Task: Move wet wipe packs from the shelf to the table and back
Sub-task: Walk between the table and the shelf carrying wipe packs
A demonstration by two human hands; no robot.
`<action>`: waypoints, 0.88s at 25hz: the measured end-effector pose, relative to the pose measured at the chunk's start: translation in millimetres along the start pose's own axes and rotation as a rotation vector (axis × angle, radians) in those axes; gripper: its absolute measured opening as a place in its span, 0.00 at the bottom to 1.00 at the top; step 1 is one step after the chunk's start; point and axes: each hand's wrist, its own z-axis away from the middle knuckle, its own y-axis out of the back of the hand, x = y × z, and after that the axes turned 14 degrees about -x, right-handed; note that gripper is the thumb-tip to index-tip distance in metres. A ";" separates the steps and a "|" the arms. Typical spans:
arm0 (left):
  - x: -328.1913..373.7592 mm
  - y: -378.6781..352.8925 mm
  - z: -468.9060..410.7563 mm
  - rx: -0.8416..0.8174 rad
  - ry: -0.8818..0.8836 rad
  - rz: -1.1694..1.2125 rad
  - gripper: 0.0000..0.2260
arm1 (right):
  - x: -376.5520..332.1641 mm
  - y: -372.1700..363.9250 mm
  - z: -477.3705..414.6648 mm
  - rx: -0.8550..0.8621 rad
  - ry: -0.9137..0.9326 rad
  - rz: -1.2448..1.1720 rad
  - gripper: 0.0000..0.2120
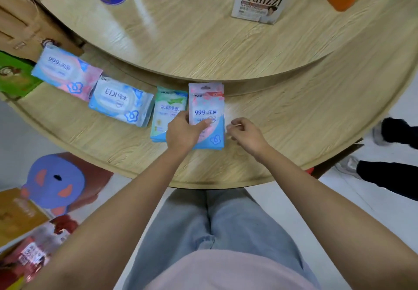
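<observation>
A: What was the room like?
B: The floor (352, 201) was pale and glossy. A light-wood shelf (294, 120) ran across the view, and a second wooden tier (181, 47) stood above and behind it.
A: And the light?
B: It was soft and even. A pale sheen (144, 18) lay on the upper board, and a brown cardboard box (20, 24) stood at the left edge.

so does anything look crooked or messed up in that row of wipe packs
Nothing looks spilled or torn. The only unsettled one is the small 99.9 pack, which the left hand grips by its left edge, right beside the green pack. The row's curve seems to be lens distortion.
</observation>
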 end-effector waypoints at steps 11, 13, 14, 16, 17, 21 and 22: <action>-55.0 42.3 44.6 0.058 0.009 0.532 0.15 | -29.5 -30.4 -34.8 0.044 -0.015 0.086 0.36; -62.8 46.0 48.3 0.051 0.003 0.583 0.14 | -26.3 -33.3 -36.7 0.077 0.001 0.097 0.35; -65.8 46.9 49.6 0.047 0.003 0.601 0.14 | -23.7 -33.1 -36.4 0.086 -0.004 0.097 0.33; -68.0 46.4 51.5 0.040 0.003 0.633 0.14 | -19.4 -30.3 -33.3 0.094 -0.015 0.090 0.29; -67.8 45.6 52.5 0.037 0.002 0.645 0.14 | -17.7 -28.2 -31.2 0.102 -0.011 0.081 0.27; -57.0 41.0 58.3 0.000 -0.013 0.647 0.14 | -12.2 -15.4 -12.2 0.160 -0.003 -0.019 0.23; -53.1 39.4 60.7 -0.014 -0.022 0.644 0.14 | -9.4 -10.6 -5.2 0.164 -0.002 -0.052 0.24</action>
